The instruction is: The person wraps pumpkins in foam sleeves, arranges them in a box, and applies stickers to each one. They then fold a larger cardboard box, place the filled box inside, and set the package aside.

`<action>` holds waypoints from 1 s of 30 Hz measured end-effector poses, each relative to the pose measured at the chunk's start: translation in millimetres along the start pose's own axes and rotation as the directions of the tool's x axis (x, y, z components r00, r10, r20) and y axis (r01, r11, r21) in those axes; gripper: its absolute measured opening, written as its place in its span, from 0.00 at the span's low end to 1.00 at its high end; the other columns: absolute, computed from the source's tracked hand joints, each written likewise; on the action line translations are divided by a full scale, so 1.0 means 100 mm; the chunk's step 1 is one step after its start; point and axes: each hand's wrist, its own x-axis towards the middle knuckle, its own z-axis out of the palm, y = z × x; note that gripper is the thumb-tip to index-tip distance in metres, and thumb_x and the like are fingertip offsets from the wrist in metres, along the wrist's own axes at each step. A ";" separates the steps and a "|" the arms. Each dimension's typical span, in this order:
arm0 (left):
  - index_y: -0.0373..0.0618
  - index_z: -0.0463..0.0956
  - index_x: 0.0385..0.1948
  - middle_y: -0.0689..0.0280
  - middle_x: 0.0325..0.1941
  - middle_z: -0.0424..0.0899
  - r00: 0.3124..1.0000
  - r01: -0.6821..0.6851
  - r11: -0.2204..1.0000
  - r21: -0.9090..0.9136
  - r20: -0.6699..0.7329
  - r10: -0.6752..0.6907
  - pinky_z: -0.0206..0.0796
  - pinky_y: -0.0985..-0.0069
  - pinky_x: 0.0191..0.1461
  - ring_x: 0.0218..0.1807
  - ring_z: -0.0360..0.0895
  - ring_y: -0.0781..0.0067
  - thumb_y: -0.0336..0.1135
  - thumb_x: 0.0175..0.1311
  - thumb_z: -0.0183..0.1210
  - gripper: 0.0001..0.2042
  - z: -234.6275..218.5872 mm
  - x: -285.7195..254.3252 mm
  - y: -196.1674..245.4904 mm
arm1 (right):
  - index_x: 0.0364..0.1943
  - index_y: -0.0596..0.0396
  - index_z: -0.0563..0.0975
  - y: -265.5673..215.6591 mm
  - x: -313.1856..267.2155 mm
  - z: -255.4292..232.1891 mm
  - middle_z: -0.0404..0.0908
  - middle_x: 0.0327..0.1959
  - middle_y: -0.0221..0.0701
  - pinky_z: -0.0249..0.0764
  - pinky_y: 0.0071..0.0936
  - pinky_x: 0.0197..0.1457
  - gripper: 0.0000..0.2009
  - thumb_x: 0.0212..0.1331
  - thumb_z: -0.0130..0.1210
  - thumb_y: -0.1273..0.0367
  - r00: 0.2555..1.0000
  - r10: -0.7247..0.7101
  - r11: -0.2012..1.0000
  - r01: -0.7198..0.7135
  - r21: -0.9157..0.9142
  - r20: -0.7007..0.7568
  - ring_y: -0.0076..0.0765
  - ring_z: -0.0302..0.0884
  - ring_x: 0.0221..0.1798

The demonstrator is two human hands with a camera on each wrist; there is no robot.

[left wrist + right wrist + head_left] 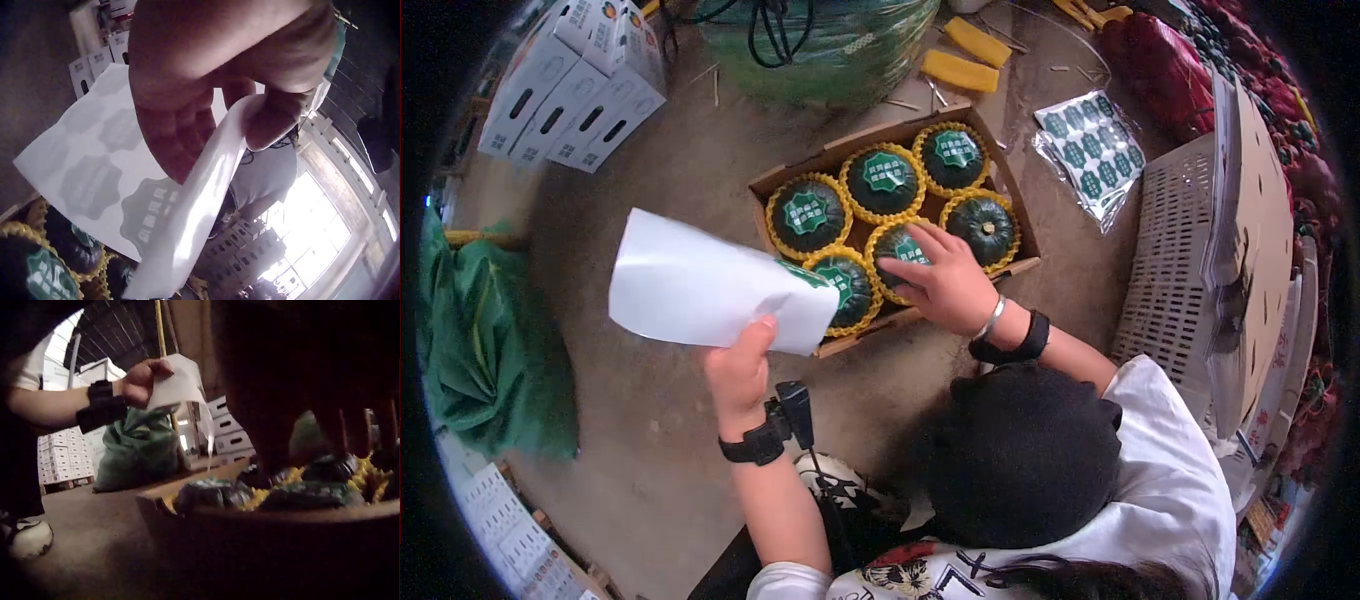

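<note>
An open cardboard box [1025, 265] holds several dark green squashes in yellow foam collars. Green labels with white writing cover the tops of most; the front right squash [982, 232] shows its pale stem. My right hand [950, 285] rests with extended, spread fingers on the label of the front middle squash [888, 262]. Between thumb and fingers, my left hand [740, 370] pinches a white sticker sheet [690, 280], which bends over the box's left front corner. In the left wrist view, green label shapes show through the sheet [87, 181]. The front left squash [855, 290] is partly behind it.
White cartons [585, 95] stand at the back left, with a green cloth sack [495, 350] below them. A packet of green stickers [1090, 150] lies right of the box. Beyond it are a plastic crate [1165, 260] and red net bags [1165, 70]. Yellow pieces [960, 72] lie behind.
</note>
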 end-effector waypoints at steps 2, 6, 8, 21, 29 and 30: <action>0.35 0.68 0.50 0.59 0.49 0.75 0.999 0.040 0.999 -0.012 0.023 -0.040 0.62 0.69 0.59 0.52 0.73 0.65 0.21 0.49 0.55 0.22 0.04 -0.05 -0.11 | 0.55 0.53 0.72 -0.11 0.14 -0.16 0.74 0.51 0.44 0.69 0.37 0.56 0.27 0.50 0.62 0.60 0.990 -0.063 0.859 0.119 0.498 -0.129 0.47 0.73 0.53; 0.32 0.66 0.52 0.58 0.50 0.74 0.945 0.317 0.948 0.024 -0.087 -0.314 0.62 0.68 0.59 0.52 0.72 0.63 0.19 0.46 0.54 0.25 0.20 -0.10 -0.01 | 0.44 0.59 0.78 -0.41 0.37 -0.24 0.81 0.39 0.42 0.74 0.30 0.40 0.20 0.50 0.63 0.60 0.994 -0.041 0.682 -0.043 0.730 0.097 0.41 0.81 0.37; 0.31 0.66 0.52 0.58 0.51 0.74 0.938 0.344 0.938 -0.044 -0.028 -0.346 0.62 0.67 0.59 0.52 0.72 0.62 0.18 0.45 0.53 0.25 0.19 -0.10 0.01 | 0.40 0.60 0.79 -0.41 0.35 -0.18 0.83 0.30 0.36 0.74 0.26 0.38 0.15 0.52 0.60 0.65 0.974 0.024 0.558 -0.201 0.806 0.226 0.31 0.80 0.32; 0.31 0.64 0.53 0.55 0.53 0.72 0.979 0.138 0.985 0.102 -0.167 -0.120 0.62 0.66 0.59 0.54 0.70 0.61 0.20 0.53 0.50 0.22 -0.44 0.22 0.05 | 0.24 0.56 0.75 1.09 -0.31 -0.36 0.80 0.30 0.36 0.76 0.32 0.37 0.03 0.46 0.56 0.72 0.801 -0.023 0.991 -0.062 -0.121 -0.598 0.41 0.79 0.34; 0.32 0.67 0.52 0.58 0.54 0.74 0.945 0.008 0.999 0.040 -0.327 0.005 0.63 0.69 0.59 0.54 0.71 0.67 0.23 0.61 0.52 0.17 -0.53 0.32 0.18 | 0.37 0.59 0.74 1.07 -0.56 0.09 0.76 0.46 0.39 0.71 0.32 0.57 0.12 0.49 0.57 0.69 0.988 0.023 0.991 -0.042 -0.124 -0.156 0.44 0.71 0.55; 0.32 0.67 0.53 0.59 0.54 0.74 0.952 0.002 1.000 0.029 -0.305 0.007 0.63 0.68 0.59 0.54 0.71 0.67 0.25 0.62 0.52 0.17 -0.55 0.37 0.20 | 0.42 0.61 0.73 1.14 -0.52 0.09 0.74 0.49 0.41 0.68 0.33 0.60 0.16 0.49 0.58 0.68 0.991 0.127 0.991 -0.128 -0.028 -0.032 0.46 0.69 0.58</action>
